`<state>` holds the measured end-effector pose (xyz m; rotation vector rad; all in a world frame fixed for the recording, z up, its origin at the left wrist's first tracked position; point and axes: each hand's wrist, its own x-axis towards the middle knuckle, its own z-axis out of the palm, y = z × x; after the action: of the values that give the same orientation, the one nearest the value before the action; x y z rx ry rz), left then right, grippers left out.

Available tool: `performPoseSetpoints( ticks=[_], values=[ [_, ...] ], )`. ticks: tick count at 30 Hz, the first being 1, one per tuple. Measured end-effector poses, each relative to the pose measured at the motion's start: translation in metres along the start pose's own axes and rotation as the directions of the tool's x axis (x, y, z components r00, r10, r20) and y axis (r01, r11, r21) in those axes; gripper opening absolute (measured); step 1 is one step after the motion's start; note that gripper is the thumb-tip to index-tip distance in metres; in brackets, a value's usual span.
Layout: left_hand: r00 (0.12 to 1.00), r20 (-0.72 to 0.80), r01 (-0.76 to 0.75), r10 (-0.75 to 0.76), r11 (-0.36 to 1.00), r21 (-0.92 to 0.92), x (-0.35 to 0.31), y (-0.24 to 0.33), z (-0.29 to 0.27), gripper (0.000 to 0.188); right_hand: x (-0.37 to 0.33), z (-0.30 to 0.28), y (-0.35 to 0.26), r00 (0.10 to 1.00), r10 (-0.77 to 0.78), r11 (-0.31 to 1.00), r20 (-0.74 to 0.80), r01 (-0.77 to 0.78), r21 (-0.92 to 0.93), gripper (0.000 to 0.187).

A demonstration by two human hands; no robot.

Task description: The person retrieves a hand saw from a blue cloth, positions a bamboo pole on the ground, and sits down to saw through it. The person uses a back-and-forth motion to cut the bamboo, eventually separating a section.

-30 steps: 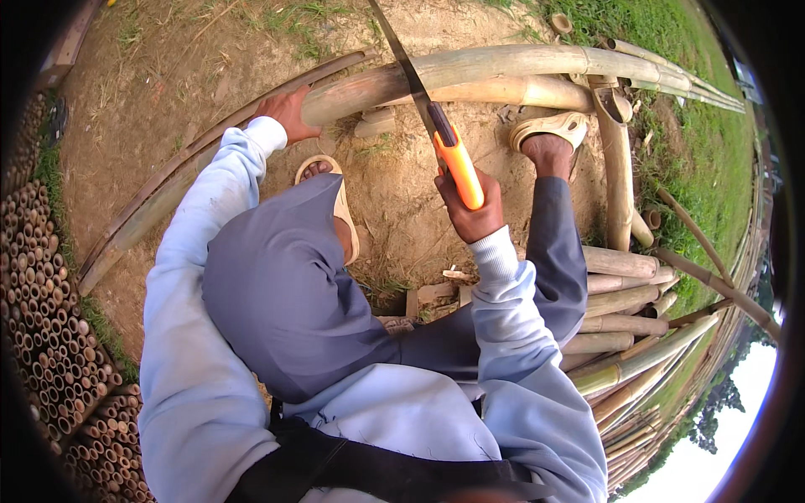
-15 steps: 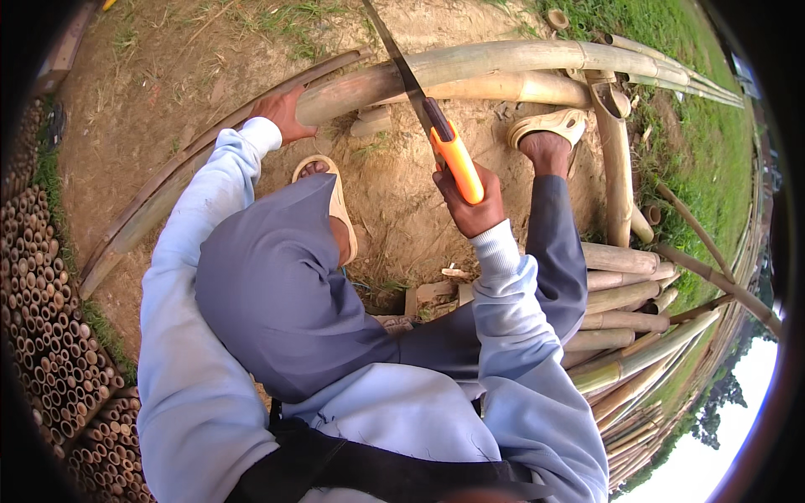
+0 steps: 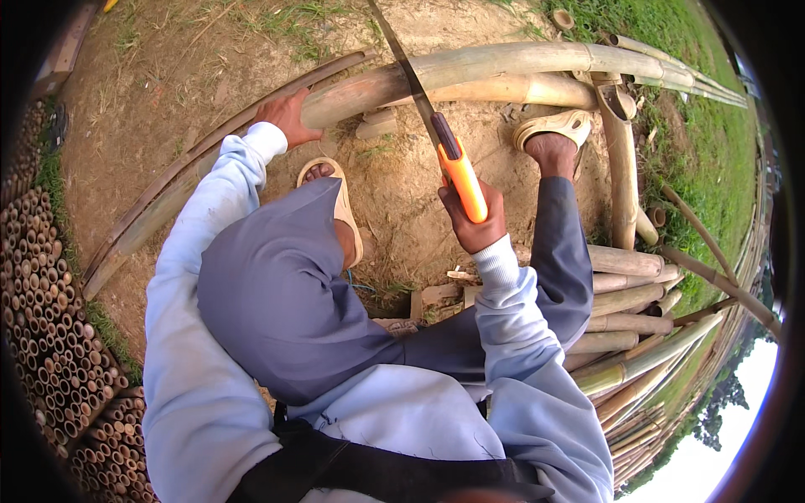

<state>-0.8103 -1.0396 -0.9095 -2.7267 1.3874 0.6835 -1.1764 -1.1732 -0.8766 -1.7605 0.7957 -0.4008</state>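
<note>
Only got the head cam on my end, so that's the one view I'm going off. Main change I can see: the saw (image 3: pixel 423 99) has slid a bit toward the body compared with half a second ago, its orange handle (image 3: pixel 463 180) sitting lower relative to the pole (image 3: pixel 478 64), while the blade (image 3: pixel 397 46) still lies at a slant across that pole. Reads to me as a short pull stroke, so I'd call the sawing underway, but I can't tell how deep it's gone, since the blade covers the spot. The tip runs out of the top of the picture too

Grip check: the right hand (image 3: pixel 482 235) is wrapped round the handle, fingers curled in, no gap that I can make out. The left hand (image 3: pixel 289 119) hasn't really budged, draped over the pole left of the blade, thumb on the near side and fingers over the far side, more a wide curve than a full wrap. I take that as steadying, and the pole hasn't noticeably shifted. It seems to carry on past that hand toward the lower left, but the hand and left sleeve (image 3: pixel 239 180) hide the join

A second pole (image 3: pixel 524 88) lies along the near side, with the right sandal (image 3: pixel 574 124) just beside it. The left sandal (image 3: pixel 347 205) is down between the arms
</note>
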Motion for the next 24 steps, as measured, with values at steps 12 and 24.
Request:
performPoseSetpoints(
  ticks=[12,24],
  values=[
    [0.999,0.040,0.017,-0.017,1.000,-0.004,0.004,-0.007,0.005,0.095,-0.072,-0.052,-0.056,0.964,0.254,0.957,0.077,-0.240,-0.163,0.014],
    [1.000,0.013,-0.019,0.018,0.999,0.039,0.003,-0.001,0.002,0.092,-0.132,-0.071,-0.089,0.962,0.264,0.950,0.062,-0.249,-0.186,0.032]
  ],
)
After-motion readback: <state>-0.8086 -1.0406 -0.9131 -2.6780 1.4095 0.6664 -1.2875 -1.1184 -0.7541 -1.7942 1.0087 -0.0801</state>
